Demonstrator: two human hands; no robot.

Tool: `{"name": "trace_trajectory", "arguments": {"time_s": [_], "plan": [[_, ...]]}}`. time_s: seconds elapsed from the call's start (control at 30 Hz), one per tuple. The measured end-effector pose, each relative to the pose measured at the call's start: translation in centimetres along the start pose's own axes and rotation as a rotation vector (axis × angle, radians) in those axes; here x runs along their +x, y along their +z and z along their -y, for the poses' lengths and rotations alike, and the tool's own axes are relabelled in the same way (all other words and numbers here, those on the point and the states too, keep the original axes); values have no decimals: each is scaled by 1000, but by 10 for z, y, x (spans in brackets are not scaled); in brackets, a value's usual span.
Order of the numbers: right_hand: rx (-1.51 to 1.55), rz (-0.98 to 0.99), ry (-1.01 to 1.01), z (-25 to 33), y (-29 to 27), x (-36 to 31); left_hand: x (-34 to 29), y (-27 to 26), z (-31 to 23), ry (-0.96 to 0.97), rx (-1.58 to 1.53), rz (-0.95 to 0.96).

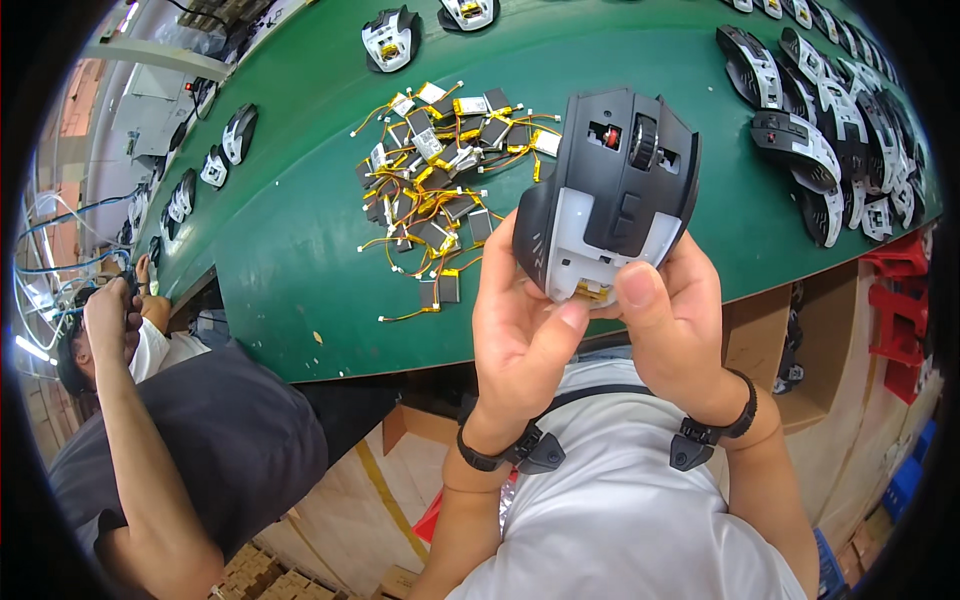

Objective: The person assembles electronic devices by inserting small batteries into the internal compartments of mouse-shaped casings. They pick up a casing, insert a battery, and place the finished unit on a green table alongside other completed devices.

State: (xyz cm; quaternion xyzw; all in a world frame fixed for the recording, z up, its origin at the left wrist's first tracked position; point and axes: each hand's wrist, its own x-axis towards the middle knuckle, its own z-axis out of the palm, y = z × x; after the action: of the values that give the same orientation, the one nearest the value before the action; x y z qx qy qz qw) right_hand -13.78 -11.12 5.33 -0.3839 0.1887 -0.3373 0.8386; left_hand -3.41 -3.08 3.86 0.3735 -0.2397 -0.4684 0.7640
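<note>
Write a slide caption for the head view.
The left hand and right hand hold a computer mouse near piled batteries.

Left hand point(515, 345): cupped and gripping, fingers mostly tucked out of sight, left thumb point(556, 342) slanting up and inward
Right hand point(685, 330): also wrapped in a grip, kinda mirroring it, right thumb point(641, 292) pointing up with its pad pressing down
Thumb gap: tips near each other, not touching
Left forearm point(465, 530): bare, rising from the bottom edge
Right forearm point(768, 480): bare too, leaning inward
</note>
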Motion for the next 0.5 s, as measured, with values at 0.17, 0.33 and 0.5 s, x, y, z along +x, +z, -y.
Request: {"name": "trace_trajectory", "arguments": {"time_s": [0.17, 0.33, 0.5], "plan": [[6, 3, -53, -3, 3, 0, 2, 4, 1, 20, -13, -30], [-16, 4, -66, -6, -2, -1, 1, 8, 4, -7, -41, -68], [-61, -11, -84, -7, -5, 1, 4, 16, 6, -10, 4, -156]]}}
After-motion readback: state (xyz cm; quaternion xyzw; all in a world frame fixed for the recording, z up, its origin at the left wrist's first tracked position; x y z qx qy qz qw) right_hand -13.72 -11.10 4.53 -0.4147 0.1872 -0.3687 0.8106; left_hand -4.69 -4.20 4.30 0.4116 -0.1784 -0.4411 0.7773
